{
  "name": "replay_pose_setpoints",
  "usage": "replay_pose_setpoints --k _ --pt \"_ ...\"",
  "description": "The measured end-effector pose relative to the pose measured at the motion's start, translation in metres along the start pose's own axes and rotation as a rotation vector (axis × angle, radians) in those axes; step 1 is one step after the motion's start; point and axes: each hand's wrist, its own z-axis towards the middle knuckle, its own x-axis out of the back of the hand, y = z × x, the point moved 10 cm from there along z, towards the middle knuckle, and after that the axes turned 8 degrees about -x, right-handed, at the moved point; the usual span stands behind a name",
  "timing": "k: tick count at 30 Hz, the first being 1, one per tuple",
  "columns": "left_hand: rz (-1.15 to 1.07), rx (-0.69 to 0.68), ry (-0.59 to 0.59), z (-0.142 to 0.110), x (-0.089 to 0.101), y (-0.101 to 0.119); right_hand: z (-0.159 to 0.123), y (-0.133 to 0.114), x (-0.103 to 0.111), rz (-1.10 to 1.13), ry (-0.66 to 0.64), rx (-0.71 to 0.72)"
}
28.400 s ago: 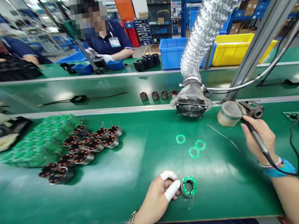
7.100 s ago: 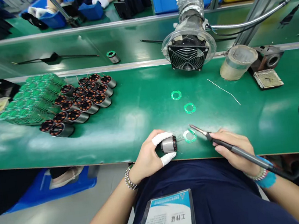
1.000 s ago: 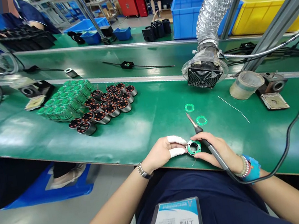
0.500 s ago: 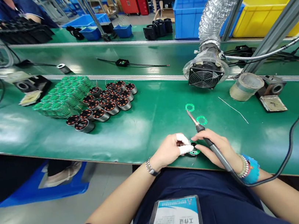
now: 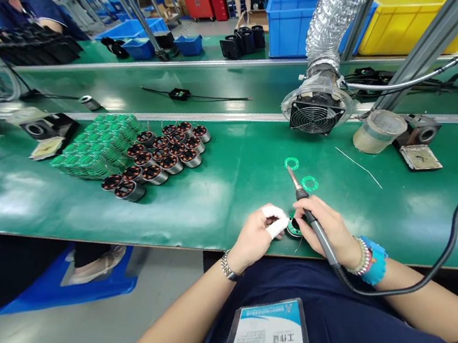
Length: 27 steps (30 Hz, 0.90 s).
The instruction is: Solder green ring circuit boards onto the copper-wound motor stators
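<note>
A motor stator topped with a green ring-shaped circuit board [image 5: 292, 227] sits at the table's front edge, between my hands. At its left rim is my left hand [image 5: 258, 231], closed, with white coverings on thumb and forefinger and their tips pressed to it. My right hand [image 5: 330, 231] is closed around a soldering iron [image 5: 319, 232], and its fingertips reach the stator's right side. The iron's tip points away from me, over the table. Near the tip lie two more green ring boards, a farther one [image 5: 291, 163] and a nearer one [image 5: 309, 183].
Several copper-wound stators [image 5: 161, 154] stand left, beside stacked green boards [image 5: 99, 144]. A fan on a foil duct [image 5: 315, 115] hangs ahead. To the right are solder wire [image 5: 358, 167], a tub [image 5: 379, 132] and an iron stand [image 5: 420, 156]. The iron's cable [image 5: 448, 248] loops past my right forearm.
My left fingers have shifted slightly left, so more of the stator and its ring board shows. My right hand has moved a little left, with the soldering iron tilted more upright.
</note>
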Motion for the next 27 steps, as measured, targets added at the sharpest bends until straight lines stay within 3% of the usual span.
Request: replay_pose_setpoints --k 5,16,22,27 --pt "0.068 0.005 -0.018 -0.002 0.000 0.000 -0.002 0.005 0.000 0.016 0.008 -0.036" --pt "0.122 -0.043 -0.038 -0.007 -0.007 0.001 -0.005 -0.011 0.003 0.047 0.058 0.094" --pt "0.092 0.099 -0.041 -0.007 -0.002 -0.014 -0.008 -0.004 0.031 0.083 0.049 -0.011" --pt "0.076 0.119 -0.036 -0.003 -0.001 -0.016 -0.017 -0.009 0.048 0.087 -0.011 0.031"
